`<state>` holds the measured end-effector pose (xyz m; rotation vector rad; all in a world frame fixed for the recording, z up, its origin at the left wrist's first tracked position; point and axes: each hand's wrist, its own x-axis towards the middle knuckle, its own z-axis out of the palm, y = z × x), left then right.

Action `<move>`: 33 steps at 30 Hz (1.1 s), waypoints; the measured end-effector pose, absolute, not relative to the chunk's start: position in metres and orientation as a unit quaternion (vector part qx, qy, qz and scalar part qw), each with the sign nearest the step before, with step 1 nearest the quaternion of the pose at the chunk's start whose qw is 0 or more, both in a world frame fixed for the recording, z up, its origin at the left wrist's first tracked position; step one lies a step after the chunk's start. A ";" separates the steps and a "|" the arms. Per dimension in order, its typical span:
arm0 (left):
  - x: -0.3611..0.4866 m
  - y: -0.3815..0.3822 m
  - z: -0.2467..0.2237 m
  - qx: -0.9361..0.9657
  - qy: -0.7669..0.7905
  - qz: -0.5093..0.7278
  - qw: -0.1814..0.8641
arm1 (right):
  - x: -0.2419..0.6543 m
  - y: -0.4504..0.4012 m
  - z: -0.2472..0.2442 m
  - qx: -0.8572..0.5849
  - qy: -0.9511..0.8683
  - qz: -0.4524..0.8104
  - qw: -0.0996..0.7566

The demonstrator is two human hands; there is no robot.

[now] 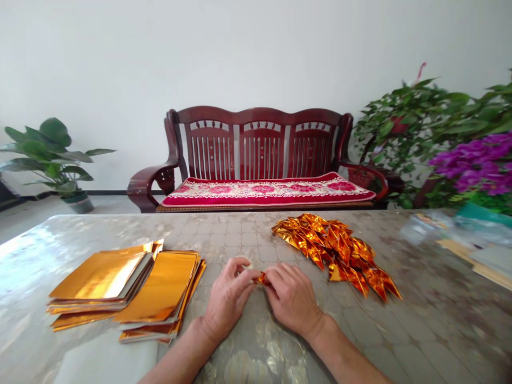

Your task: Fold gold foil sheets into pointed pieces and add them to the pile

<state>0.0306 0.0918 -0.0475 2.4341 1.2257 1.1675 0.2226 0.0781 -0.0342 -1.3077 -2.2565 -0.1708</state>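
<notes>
Table: I log a mottled grey tabletop (pixel 244 240).
Stacks: gold foil sheets (pixel 128 285) lie left of the hands.
Heap: folded gold foil points (pixel 336 256) lie right of the hands, near them.
Hands: left hand (pixel 230 301) and right hand (pixel 294 298) together, both pinching.
Piece: small folded foil piece (pixel 262 278) held between them, above the table.

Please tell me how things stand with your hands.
Left hand, right hand pinching small folded foil piece; folded foil pile beyond; flat foil stacks to the left.

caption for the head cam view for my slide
Left hand and right hand pinch a small folded gold foil piece, between stacked foil sheets and a heap of folded foil pieces
</notes>
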 end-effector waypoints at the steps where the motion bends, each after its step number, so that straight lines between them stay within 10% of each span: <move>1: 0.031 0.093 -0.048 0.817 0.408 0.394 0.100 | 0.223 0.079 -0.034 -0.481 -0.834 -0.063 0.265; 33: 0.028 0.105 -0.056 0.726 0.474 0.450 0.214 | 0.234 0.085 -0.036 -0.478 -0.795 -0.016 0.373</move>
